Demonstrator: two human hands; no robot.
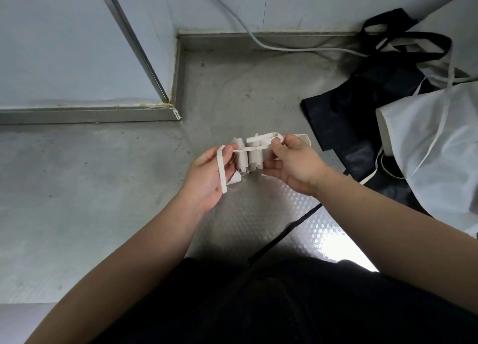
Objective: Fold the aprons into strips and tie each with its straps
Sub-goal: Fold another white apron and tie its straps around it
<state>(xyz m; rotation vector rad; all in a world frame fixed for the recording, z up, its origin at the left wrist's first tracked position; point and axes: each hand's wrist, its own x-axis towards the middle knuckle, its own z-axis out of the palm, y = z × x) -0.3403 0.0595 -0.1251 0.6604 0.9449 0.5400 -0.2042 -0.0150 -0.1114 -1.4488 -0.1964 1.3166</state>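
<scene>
A cream apron folded into a narrow strip [252, 160] hangs in the air between my hands above the grey floor. Its strap [244, 150] runs taut across the bundle's middle. My left hand [207, 178] pinches one strap end at the bundle's left side, and the loose tail [222, 173] hangs down over my palm. My right hand [291, 162] grips the bundle's right end and pinches the other strap end, which forms a loop [261, 138] above the bundle.
A black apron [362, 110] with black straps lies on the floor at the right, partly under a white apron [434, 147] with thin white straps. A grey cable [258, 39] runs along the wall base. A metal skirting corner [178, 110] juts out at the left.
</scene>
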